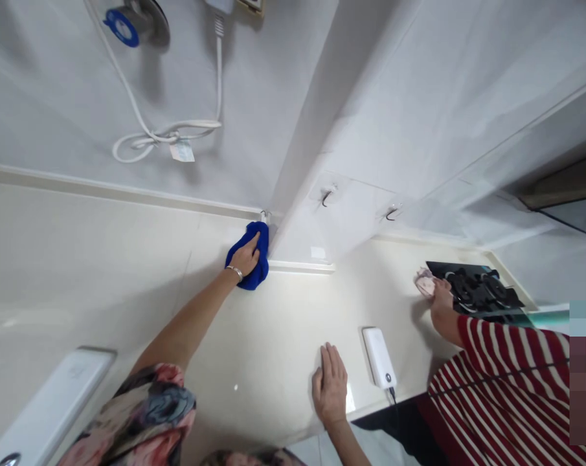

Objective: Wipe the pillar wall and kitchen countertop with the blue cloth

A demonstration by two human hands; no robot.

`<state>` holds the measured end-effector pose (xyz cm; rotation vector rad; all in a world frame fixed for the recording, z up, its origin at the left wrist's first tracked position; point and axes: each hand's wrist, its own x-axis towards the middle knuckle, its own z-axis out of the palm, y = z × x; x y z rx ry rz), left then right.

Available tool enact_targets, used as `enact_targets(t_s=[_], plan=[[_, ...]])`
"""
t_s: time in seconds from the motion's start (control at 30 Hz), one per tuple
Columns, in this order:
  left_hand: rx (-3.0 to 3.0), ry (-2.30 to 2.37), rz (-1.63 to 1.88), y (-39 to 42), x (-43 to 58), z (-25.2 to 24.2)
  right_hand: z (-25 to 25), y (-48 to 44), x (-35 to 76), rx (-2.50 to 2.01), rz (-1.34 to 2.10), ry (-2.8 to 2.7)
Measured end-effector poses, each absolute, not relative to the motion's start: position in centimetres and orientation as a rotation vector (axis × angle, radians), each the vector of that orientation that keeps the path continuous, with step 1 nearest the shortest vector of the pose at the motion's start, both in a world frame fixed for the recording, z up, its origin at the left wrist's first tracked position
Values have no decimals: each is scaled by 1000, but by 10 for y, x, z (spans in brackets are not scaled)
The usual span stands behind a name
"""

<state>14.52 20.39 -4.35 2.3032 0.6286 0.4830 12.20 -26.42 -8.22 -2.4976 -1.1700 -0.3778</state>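
My left hand (pixel 245 257), a silver bracelet at its wrist, presses a bunched blue cloth (pixel 259 275) into the corner where the counter (pixel 273 336) meets the wall column. One finger points along the top of the cloth toward a small hook on the low ledge. My right hand (pixel 330 386) rests flat, palm down, near the counter's front edge, with nothing held. Just to the right of it lies a white power bank (pixel 379 356) with a cable plugged into its lower end.
On the right, a co-worker in a striped shirt (pixel 506 375) holds a pale cloth (pixel 425 282) beside a black gas stove (pixel 477 288). A white device (pixel 54 408) lies at lower left. Wall hooks (pixel 326 196), a looped white cord (pixel 151 137) and a blue-handled valve (pixel 122 27) are above.
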Motion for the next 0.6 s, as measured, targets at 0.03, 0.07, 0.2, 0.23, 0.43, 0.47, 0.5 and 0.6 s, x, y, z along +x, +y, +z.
enact_targets(t_s=[0.03,0.07,0.2,0.23,0.43,0.47,0.5,0.6], plan=[[2289,616,488,197,138,-45,-83,-264,122,-2497,-383,-1175],[2275,614,494,191,131,-47,-83,-265,123,-2496,-387,-1180],[2240,628,543,163,109,-50,-88,-266,124,-2494,-404,-1187],[2238,632,559,156,105,-51,-90,-266,124,-2493,-413,-1185],[2360,648,665,111,87,-55,-95,-267,124,-2486,-440,-1187],[2393,668,676,104,87,-57,-95,-266,124,-2484,-442,-1188],[2426,694,680,98,89,-58,-95,-266,124,-2481,-444,-1186],[2523,761,656,82,102,-61,-93,-264,123,-2476,-445,-1179]])
